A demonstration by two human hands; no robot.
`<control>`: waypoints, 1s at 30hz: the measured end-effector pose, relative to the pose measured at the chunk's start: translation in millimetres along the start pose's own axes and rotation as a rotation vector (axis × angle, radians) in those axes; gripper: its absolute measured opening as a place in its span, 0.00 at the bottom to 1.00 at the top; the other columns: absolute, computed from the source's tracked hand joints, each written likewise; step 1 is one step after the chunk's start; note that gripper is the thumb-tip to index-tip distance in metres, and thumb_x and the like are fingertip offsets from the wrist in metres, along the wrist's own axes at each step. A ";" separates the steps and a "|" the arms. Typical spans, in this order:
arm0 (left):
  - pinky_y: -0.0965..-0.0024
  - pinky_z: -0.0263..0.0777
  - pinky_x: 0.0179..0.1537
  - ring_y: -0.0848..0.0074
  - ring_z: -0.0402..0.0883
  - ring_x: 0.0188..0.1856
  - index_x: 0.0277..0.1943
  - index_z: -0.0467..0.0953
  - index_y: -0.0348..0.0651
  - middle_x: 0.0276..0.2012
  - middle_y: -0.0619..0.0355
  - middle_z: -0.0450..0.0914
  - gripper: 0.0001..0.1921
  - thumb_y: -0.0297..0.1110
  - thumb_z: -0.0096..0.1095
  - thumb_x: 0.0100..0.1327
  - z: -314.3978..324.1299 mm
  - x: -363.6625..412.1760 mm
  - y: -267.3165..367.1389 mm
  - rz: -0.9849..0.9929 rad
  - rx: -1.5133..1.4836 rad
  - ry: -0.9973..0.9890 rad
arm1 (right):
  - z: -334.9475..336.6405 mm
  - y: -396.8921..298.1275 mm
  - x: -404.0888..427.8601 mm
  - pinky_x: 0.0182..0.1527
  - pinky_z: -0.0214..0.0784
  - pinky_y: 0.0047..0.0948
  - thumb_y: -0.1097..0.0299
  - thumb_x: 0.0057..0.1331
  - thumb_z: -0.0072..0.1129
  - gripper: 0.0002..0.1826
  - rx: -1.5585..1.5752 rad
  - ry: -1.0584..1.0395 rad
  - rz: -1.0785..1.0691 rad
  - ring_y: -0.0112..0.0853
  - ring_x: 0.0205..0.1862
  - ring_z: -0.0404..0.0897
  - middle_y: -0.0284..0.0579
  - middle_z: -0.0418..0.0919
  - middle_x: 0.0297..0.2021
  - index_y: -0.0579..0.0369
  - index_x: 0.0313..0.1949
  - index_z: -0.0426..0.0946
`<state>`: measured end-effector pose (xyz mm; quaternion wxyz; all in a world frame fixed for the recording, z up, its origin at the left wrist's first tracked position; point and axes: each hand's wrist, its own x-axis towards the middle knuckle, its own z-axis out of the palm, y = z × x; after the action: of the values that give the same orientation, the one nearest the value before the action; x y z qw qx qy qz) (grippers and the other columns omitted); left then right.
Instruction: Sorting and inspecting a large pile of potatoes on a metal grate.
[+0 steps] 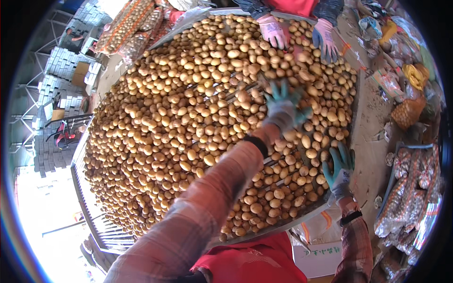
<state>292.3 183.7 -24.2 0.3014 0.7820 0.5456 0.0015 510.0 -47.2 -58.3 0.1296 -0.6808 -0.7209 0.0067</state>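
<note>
A broad bed of small yellow-brown potatoes (pixel 170 116) covers the sorting table (pixel 356 106) before me. My left hand (pixel 283 106), in a grey and teal coated glove, reaches far across with fingers spread, palm down over the potatoes. It is blurred, and its palm is hidden. Near the right rim, my right hand (pixel 340 169) wears a matching glove; its thumb and fingers are apart, beside a few potatoes. No potato shows in its grip. Bare slats (pixel 244 91) of the table show between potatoes to the left of my left hand.
Opposite me, a co-worker's pink-gloved hands (pixel 273 32) touch the potatoes. Filled mesh sacks (pixel 124 26) stand at the far left. Bagged goods (pixel 407 187) lie right of the table. Below the near rim sits a white carton (pixel 318 261) bearing writing. A metal slatted end (pixel 109 233) borders the left.
</note>
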 end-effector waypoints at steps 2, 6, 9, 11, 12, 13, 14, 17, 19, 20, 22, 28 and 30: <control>0.22 0.45 0.77 0.34 0.35 0.85 0.85 0.52 0.68 0.85 0.41 0.45 0.49 0.73 0.61 0.67 21.4 -35.3 13.5 0.112 0.168 0.042 | 0.6 0.4 -0.5 0.77 0.53 0.66 0.57 0.63 0.70 0.29 0.011 -0.006 0.006 0.55 0.71 0.70 0.55 0.70 0.73 0.56 0.61 0.79; 0.27 0.47 0.79 0.37 0.36 0.86 0.84 0.55 0.68 0.87 0.44 0.40 0.45 0.67 0.63 0.68 39.3 -94.5 -6.7 0.253 -0.003 0.042 | 0.1 0.2 -1.2 0.78 0.52 0.66 0.56 0.60 0.71 0.33 0.017 -0.027 0.031 0.56 0.72 0.69 0.56 0.69 0.74 0.56 0.63 0.78; 0.43 0.72 0.68 0.48 0.68 0.75 0.78 0.67 0.59 0.79 0.45 0.64 0.36 0.49 0.71 0.69 9.4 -101.9 -67.1 0.480 -0.213 0.069 | -1.3 -0.5 -1.1 0.77 0.54 0.66 0.64 0.59 0.65 0.29 0.016 -0.003 0.003 0.58 0.70 0.71 0.57 0.70 0.72 0.57 0.61 0.78; 0.61 0.83 0.47 0.64 0.84 0.54 0.71 0.75 0.50 0.63 0.52 0.80 0.29 0.36 0.73 0.68 -59.2 -81.9 -150.1 0.229 -0.305 0.305 | -2.6 -0.4 0.2 0.76 0.54 0.66 0.64 0.59 0.65 0.29 0.036 -0.040 0.012 0.57 0.71 0.70 0.57 0.69 0.74 0.57 0.61 0.78; 0.69 0.89 0.36 0.73 0.92 0.43 0.67 0.78 0.46 0.55 0.56 0.89 0.25 0.30 0.74 0.67 -98.3 -71.3 -194.8 0.142 -0.290 0.481 | -3.2 -0.4 0.5 0.76 0.54 0.66 0.64 0.59 0.65 0.29 0.033 -0.037 0.000 0.57 0.71 0.70 0.57 0.69 0.74 0.57 0.61 0.78; 0.67 0.87 0.35 0.71 0.91 0.39 0.64 0.80 0.44 0.49 0.52 0.90 0.23 0.27 0.72 0.66 -144.2 -52.4 -244.1 0.036 -0.334 0.694 | -3.8 -0.1 1.1 0.76 0.53 0.67 0.63 0.61 0.66 0.30 0.033 -0.063 0.013 0.56 0.72 0.69 0.56 0.68 0.75 0.57 0.62 0.77; 0.66 0.87 0.32 0.67 0.91 0.38 0.61 0.81 0.44 0.44 0.50 0.88 0.18 0.31 0.69 0.70 -205.8 -31.7 -298.2 0.094 -0.054 0.784 | -4.2 -0.1 1.3 0.77 0.52 0.68 0.62 0.62 0.67 0.30 0.030 -0.089 0.029 0.56 0.73 0.67 0.55 0.67 0.75 0.56 0.64 0.76; 0.54 0.80 0.51 0.48 0.88 0.52 0.57 0.83 0.44 0.49 0.40 0.87 0.20 0.50 0.60 0.75 -298.5 -6.0 -423.1 -0.189 0.322 0.935 | -4.5 0.8 1.0 0.77 0.52 0.67 0.60 0.64 0.65 0.29 -0.013 -0.099 0.017 0.56 0.74 0.68 0.57 0.68 0.75 0.56 0.64 0.76; 0.52 0.78 0.55 0.45 0.86 0.55 0.58 0.83 0.45 0.51 0.40 0.87 0.23 0.54 0.57 0.76 -304.2 3.8 -473.6 -0.331 0.275 0.874 | -4.5 1.4 -0.1 0.78 0.50 0.67 0.58 0.67 0.62 0.29 -0.040 -0.126 0.022 0.57 0.75 0.67 0.57 0.68 0.75 0.56 0.65 0.76; 0.52 0.78 0.56 0.46 0.86 0.56 0.60 0.83 0.46 0.53 0.41 0.87 0.25 0.57 0.55 0.75 -296.7 10.1 -487.8 -0.367 0.242 0.713 | -4.4 2.0 -0.4 0.78 0.50 0.67 0.58 0.67 0.62 0.29 -0.037 -0.129 0.020 0.57 0.75 0.67 0.57 0.68 0.75 0.56 0.65 0.76; 0.52 0.75 0.60 0.43 0.85 0.55 0.54 0.89 0.52 0.47 0.37 0.88 0.32 0.69 0.51 0.70 -282.5 42.7 -497.7 -0.428 0.184 0.694 | -3.4 3.1 -0.2 0.78 0.50 0.67 0.57 0.67 0.60 0.29 -0.044 -0.163 0.041 0.57 0.75 0.67 0.58 0.68 0.75 0.56 0.65 0.76; 0.68 0.76 0.58 0.72 0.85 0.53 0.63 0.85 0.45 0.52 0.57 0.89 0.24 0.52 0.63 0.76 -246.9 95.2 -489.4 -0.274 -0.791 0.616 | -0.3 2.2 2.2 0.76 0.52 0.69 0.53 0.67 0.60 0.30 -0.064 -0.145 0.025 0.57 0.73 0.69 0.59 0.69 0.73 0.55 0.64 0.75; 0.72 0.75 0.58 0.76 0.82 0.55 0.64 0.83 0.41 0.54 0.59 0.87 0.26 0.54 0.61 0.78 -222.2 105.3 -466.7 -0.018 -0.676 0.666 | -0.5 1.4 3.3 0.77 0.51 0.65 0.47 0.72 0.54 0.30 -0.083 -0.112 -0.002 0.56 0.74 0.68 0.57 0.68 0.74 0.55 0.65 0.76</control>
<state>-136.5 482.1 -97.5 0.3479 0.5922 0.5882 0.4270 511.3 -44.0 -57.5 0.0606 -0.6834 -0.7273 0.0146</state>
